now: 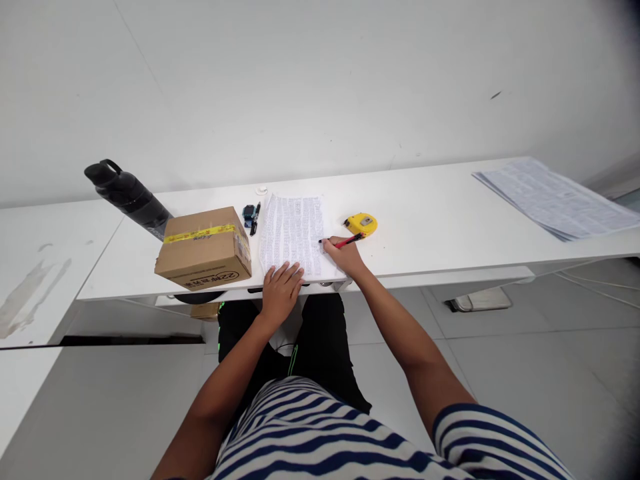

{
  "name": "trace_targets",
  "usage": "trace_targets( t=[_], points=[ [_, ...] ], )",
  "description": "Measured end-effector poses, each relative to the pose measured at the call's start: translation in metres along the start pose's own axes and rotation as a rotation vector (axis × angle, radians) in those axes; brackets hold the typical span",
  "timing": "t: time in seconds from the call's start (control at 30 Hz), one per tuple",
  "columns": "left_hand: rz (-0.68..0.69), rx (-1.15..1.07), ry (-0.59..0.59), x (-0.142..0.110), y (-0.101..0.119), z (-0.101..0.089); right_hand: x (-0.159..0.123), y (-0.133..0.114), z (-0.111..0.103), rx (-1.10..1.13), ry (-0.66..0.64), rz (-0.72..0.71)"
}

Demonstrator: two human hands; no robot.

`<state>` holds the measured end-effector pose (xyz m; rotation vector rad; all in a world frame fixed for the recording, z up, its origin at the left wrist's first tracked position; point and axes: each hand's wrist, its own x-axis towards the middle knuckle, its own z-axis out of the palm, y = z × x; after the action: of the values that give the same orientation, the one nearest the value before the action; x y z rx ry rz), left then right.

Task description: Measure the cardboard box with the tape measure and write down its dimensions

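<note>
A sheet of paper (293, 230) covered in dense writing lies on the white desk in front of me. My left hand (281, 287) rests flat on its lower edge, fingers spread. Closed round a red and black pen (349, 241), my right hand (343, 255) sits at the sheet's right edge, with the pen's dark tip at the paper. Just beyond that hand is a yellow tape measure (361, 224). Left of the sheet lie a dark watch (249, 215) and a black pen (255, 220).
A taped cardboard box (205, 247) stands at the left, with a black bottle (131, 197) behind it. Printed sheets (555, 197) are stacked at the desk's right end. The wall (320, 93) runs along the back of the desk (425, 220). A small white object (261, 191) lies near it.
</note>
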<state>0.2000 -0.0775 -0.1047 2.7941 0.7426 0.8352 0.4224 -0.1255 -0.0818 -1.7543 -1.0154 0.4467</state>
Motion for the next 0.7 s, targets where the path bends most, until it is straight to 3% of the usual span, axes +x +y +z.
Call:
trace_targets(
  t=[0.37,0.7],
  points=[
    [-0.002,-0.005,-0.001,-0.0008,-0.0004,0.0009,-0.0007,0.0018,-0.0001,-0.010,0.025,-0.012],
    [0.054,0.055,0.079,-0.0016,-0.0019,0.0047,-0.0019,0.0013,-0.0003,-0.012,0.033,-0.031]
  ],
)
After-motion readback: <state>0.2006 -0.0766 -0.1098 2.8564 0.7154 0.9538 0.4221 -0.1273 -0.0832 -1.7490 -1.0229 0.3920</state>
